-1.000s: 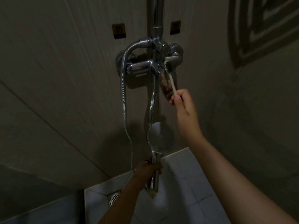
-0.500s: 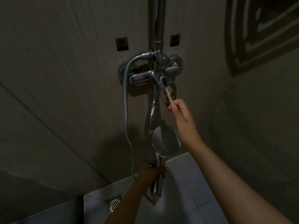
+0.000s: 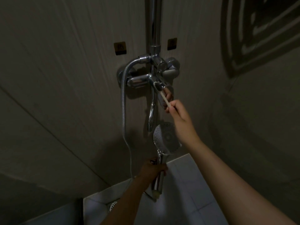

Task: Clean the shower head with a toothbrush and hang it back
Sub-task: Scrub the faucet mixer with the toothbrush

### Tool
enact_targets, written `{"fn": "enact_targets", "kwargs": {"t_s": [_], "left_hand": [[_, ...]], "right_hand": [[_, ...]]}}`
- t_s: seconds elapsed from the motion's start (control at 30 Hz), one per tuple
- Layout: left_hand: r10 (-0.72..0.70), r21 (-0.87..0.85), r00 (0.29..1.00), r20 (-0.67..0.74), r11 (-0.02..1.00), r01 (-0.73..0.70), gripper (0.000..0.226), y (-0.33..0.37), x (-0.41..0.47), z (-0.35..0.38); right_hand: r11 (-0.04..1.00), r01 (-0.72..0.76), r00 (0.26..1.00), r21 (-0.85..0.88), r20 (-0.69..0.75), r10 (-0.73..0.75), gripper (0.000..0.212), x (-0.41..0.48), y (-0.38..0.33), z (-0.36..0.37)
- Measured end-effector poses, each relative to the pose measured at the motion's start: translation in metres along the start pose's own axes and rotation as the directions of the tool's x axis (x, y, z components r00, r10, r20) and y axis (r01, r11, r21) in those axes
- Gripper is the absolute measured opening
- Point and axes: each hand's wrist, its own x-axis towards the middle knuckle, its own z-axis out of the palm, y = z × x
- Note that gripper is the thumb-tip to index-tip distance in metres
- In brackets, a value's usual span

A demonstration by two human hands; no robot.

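A round chrome shower head (image 3: 164, 137) points its nozzle face up toward me, low in the middle of the view. My left hand (image 3: 154, 168) grips its handle from below. My right hand (image 3: 178, 116) pinches the pale handle of a toothbrush (image 3: 163, 95), whose bristle end touches the chrome mixer tap (image 3: 146, 80) on the wall, above the shower head. My right wrist crosses in front of the shower head's right edge. A metal hose (image 3: 124, 101) runs from the tap down behind my left hand.
A vertical chrome riser pipe (image 3: 155, 21) goes up the wall above the tap. Two small square fittings (image 3: 120, 48) sit on the wall on either side of it. Light floor tiles (image 3: 186, 184) and a round drain (image 3: 113, 205) lie below. The room is dim.
The toothbrush head has come down from the right tap knob to the lower part of the mixer. My right hand has dropped with it. My left hand keeps its grip on the shower handle.
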Motion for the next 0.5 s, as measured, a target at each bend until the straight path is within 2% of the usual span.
{"fn": "enact_targets", "kwargs": {"t_s": [0.2,0.37,0.5], "left_hand": [[-0.003,0.048,0.999,0.032,0.999,0.001,0.018,0.013,-0.01,0.001],[0.037,0.044,0.998,0.048,0.998,-0.039,0.021,0.024,-0.022,0.005],[0.026,0.085,0.997,0.069,0.996,-0.031,0.015,0.029,-0.027,0.013]], "right_hand": [[1.0,-0.007,0.998,-0.02,0.062,0.008,0.02,-0.005,-0.006,-0.008],[0.997,0.055,0.997,-0.05,0.057,-0.052,0.02,-0.014,-0.016,-0.015],[0.995,0.062,0.998,-0.076,0.03,-0.06,0.02,-0.022,-0.018,-0.029]]}}
